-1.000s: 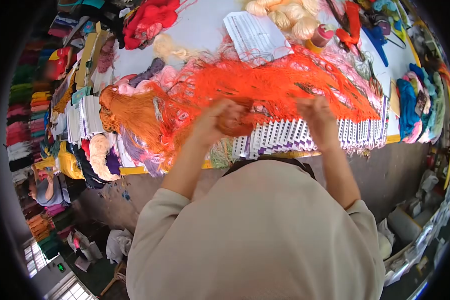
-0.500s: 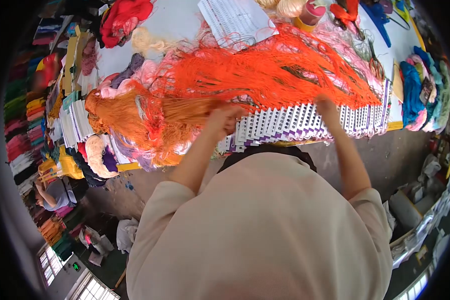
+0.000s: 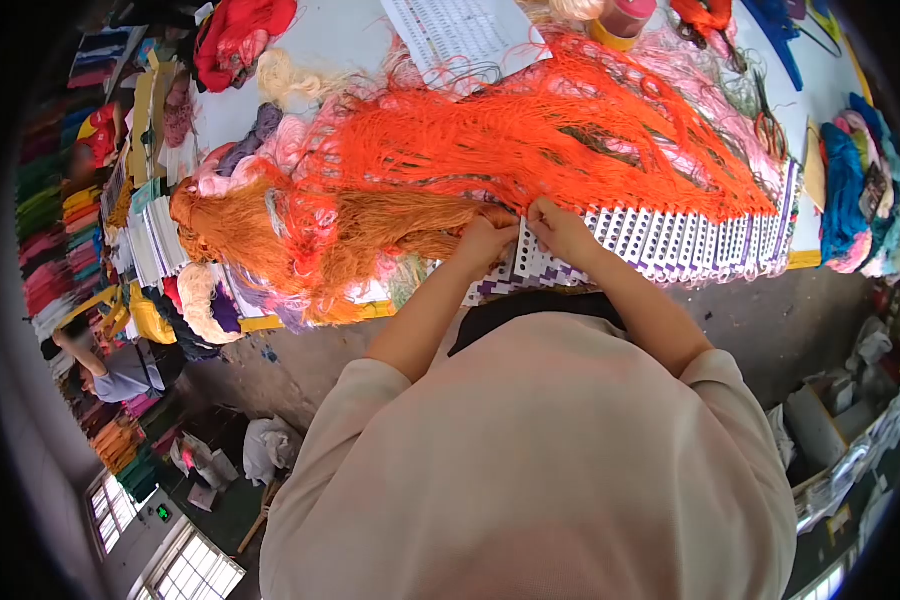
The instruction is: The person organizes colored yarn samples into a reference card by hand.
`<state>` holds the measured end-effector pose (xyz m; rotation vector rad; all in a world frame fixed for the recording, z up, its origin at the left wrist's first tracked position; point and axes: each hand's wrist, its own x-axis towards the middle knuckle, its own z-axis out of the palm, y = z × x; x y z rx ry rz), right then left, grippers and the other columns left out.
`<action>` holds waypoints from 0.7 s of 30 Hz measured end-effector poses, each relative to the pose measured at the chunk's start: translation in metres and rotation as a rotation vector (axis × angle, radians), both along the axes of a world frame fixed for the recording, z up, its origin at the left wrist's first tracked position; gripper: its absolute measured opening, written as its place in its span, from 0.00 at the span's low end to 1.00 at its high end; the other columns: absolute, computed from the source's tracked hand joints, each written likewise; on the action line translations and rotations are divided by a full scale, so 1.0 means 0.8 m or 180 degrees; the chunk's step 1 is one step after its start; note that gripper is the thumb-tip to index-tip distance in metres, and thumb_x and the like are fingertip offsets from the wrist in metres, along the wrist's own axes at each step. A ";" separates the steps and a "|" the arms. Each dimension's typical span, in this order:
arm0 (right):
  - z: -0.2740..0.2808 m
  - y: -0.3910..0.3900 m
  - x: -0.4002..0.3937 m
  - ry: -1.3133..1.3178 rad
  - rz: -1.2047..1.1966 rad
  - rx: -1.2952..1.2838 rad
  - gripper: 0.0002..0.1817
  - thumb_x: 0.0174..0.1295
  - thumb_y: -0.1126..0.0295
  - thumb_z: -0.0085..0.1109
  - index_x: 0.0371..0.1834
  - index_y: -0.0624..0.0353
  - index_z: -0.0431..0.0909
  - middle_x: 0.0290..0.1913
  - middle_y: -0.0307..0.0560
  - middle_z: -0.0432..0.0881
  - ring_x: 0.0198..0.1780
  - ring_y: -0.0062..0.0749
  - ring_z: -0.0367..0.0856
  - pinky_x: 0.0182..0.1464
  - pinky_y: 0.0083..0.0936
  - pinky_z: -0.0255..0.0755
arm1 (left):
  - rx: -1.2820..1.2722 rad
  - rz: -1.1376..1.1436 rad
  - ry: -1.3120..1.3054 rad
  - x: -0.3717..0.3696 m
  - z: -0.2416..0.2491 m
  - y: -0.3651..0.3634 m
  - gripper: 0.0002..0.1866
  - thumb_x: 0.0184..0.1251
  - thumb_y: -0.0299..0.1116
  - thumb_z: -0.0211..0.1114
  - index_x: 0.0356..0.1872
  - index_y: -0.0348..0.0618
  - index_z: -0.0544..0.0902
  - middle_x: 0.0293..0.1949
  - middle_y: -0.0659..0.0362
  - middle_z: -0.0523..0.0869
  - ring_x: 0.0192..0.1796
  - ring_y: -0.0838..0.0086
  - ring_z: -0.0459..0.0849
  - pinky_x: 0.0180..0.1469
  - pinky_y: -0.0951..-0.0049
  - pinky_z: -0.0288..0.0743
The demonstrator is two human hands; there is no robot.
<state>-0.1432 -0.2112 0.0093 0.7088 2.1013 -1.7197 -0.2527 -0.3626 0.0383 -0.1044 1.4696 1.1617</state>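
Note:
My left hand (image 3: 486,244) is closed at the right end of a hank of rust-brown thread (image 3: 400,222), close to a white card strip punched with a row of holes (image 3: 523,250). Against the top of that strip my right hand (image 3: 560,230) is pinched; the fingertips of both hands nearly meet there. More punched strips (image 3: 670,238) with purple ends overlap in a long row to the right. Bright orange-red threads (image 3: 470,140) fan out behind the row, their ends running down to the strips. Any single strand between my fingers is too small to make out.
A printed sheet (image 3: 465,35) lies at the back beside a thread cone (image 3: 625,20). Scissors (image 3: 767,130) rest at the right. Blue skeins (image 3: 843,190) hang over the right edge; a cream skein (image 3: 205,305) hangs at the left. Another person (image 3: 120,375) is at far left.
My right hand has moved left along the strips to meet my left hand, which has shifted slightly right. The strip between them now stands out from the row.

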 end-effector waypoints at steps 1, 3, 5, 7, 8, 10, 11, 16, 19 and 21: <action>-0.001 0.002 -0.002 -0.0079 0.0009 -0.0136 0.07 0.69 0.63 0.53 0.40 0.55 0.72 0.21 0.44 0.79 0.22 0.30 0.79 0.29 0.31 0.73 | -0.0001 0.0003 0.0003 0.000 -0.006 0.000 0.06 0.65 0.29 0.63 0.32 0.39 0.84 0.16 0.66 0.75 0.14 0.83 0.65 0.17 0.78 0.53; -0.003 0.006 -0.003 -0.0147 -0.0008 -0.0316 0.07 0.69 0.64 0.53 0.40 0.56 0.72 0.20 0.43 0.79 0.22 0.29 0.78 0.29 0.30 0.72 | 0.0017 -0.0058 0.0091 0.000 -0.017 0.002 0.06 0.65 0.29 0.64 0.31 0.38 0.83 0.16 0.66 0.75 0.14 0.83 0.65 0.16 0.78 0.53; 0.002 0.009 -0.002 -0.0228 -0.0019 -0.0500 0.07 0.69 0.65 0.53 0.39 0.56 0.71 0.20 0.42 0.78 0.22 0.28 0.77 0.29 0.29 0.72 | -0.0002 -0.0073 0.0099 0.001 -0.009 0.005 0.06 0.66 0.29 0.64 0.32 0.38 0.83 0.16 0.66 0.75 0.14 0.83 0.65 0.16 0.78 0.53; 0.006 0.011 0.002 -0.0006 0.0030 -0.0339 0.07 0.69 0.66 0.54 0.39 0.58 0.72 0.20 0.41 0.78 0.22 0.27 0.77 0.29 0.28 0.71 | -0.0015 -0.0082 0.0105 0.002 -0.005 0.005 0.05 0.66 0.29 0.64 0.32 0.38 0.83 0.17 0.66 0.75 0.14 0.83 0.65 0.15 0.78 0.53; 0.002 0.011 0.006 -0.0007 0.0039 -0.0340 0.07 0.69 0.66 0.54 0.39 0.58 0.72 0.20 0.41 0.78 0.22 0.27 0.77 0.29 0.28 0.71 | -0.0011 -0.0018 0.0040 0.003 -0.005 0.005 0.05 0.66 0.29 0.63 0.32 0.38 0.82 0.17 0.66 0.74 0.14 0.83 0.64 0.16 0.77 0.53; -0.002 0.008 0.012 0.0235 -0.0035 -0.0272 0.07 0.68 0.66 0.54 0.38 0.59 0.73 0.20 0.40 0.77 0.23 0.25 0.77 0.29 0.27 0.71 | -0.0007 0.0047 -0.0024 0.004 -0.009 0.003 0.05 0.66 0.28 0.63 0.32 0.38 0.82 0.17 0.66 0.74 0.14 0.83 0.64 0.16 0.77 0.52; 0.000 0.007 0.013 0.0236 -0.0033 -0.0272 0.07 0.68 0.66 0.54 0.38 0.59 0.73 0.20 0.40 0.77 0.23 0.25 0.77 0.29 0.27 0.71 | 0.0008 -0.0023 0.0024 0.005 -0.014 0.001 0.05 0.67 0.30 0.62 0.33 0.41 0.82 0.14 0.66 0.71 0.13 0.82 0.63 0.15 0.76 0.53; 0.009 0.003 0.012 0.0645 0.0356 0.1078 0.09 0.68 0.64 0.51 0.39 0.57 0.75 0.26 0.53 0.83 0.30 0.48 0.84 0.34 0.43 0.75 | 0.0119 -0.0076 0.0125 0.007 -0.020 -0.002 0.06 0.68 0.33 0.61 0.33 0.44 0.82 0.12 0.66 0.68 0.12 0.81 0.62 0.14 0.75 0.53; 0.012 0.007 0.000 0.0578 0.0952 0.1612 0.09 0.67 0.63 0.51 0.41 0.54 0.76 0.29 0.59 0.81 0.34 0.57 0.82 0.36 0.50 0.74 | -0.0028 -0.0109 0.0102 0.005 -0.019 0.000 0.05 0.68 0.32 0.61 0.32 0.43 0.81 0.12 0.66 0.69 0.12 0.81 0.63 0.14 0.75 0.53; 0.016 0.013 -0.012 0.0495 0.1234 0.1683 0.09 0.67 0.62 0.51 0.41 0.54 0.76 0.29 0.59 0.82 0.34 0.57 0.82 0.36 0.50 0.74 | -0.0099 -0.0330 0.0255 0.003 -0.026 0.000 0.07 0.66 0.30 0.59 0.27 0.44 0.78 0.13 0.66 0.68 0.13 0.81 0.62 0.13 0.74 0.50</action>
